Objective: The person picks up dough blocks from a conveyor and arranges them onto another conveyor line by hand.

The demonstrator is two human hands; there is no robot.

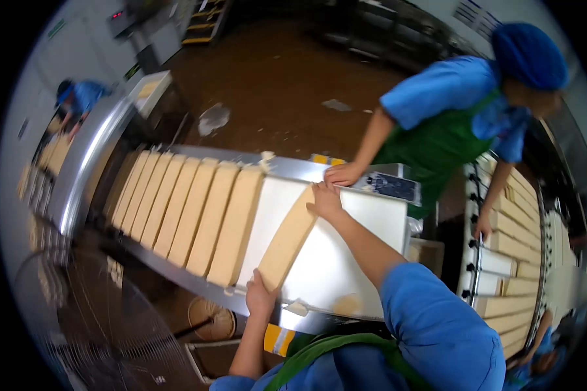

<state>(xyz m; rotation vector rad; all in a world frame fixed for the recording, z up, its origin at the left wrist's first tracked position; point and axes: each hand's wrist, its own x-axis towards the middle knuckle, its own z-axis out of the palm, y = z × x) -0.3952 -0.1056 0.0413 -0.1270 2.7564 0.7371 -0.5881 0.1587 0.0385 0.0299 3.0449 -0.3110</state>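
Note:
A long, cream-coloured dough slab (285, 242) lies at a slant on the white belt (342, 254). My left hand (261, 298) grips its near end, with the thumb on top. At the far end my right hand (326, 201) is closed round the slab's corner. Several similar slabs (199, 215) lie side by side to the left, running toward a metal-hooded machine (88, 166). Just beyond my right hand, a co-worker's hand (346, 173) rests on the belt's far metal edge.
A co-worker in a green apron (430, 146) stands across the belt. To the right, a rack (509, 260) carries more slabs. A small control panel (392, 186) is on the far rail. A large fan (104, 326) stands at lower left. Dough scraps (298, 308) lie along the near edge.

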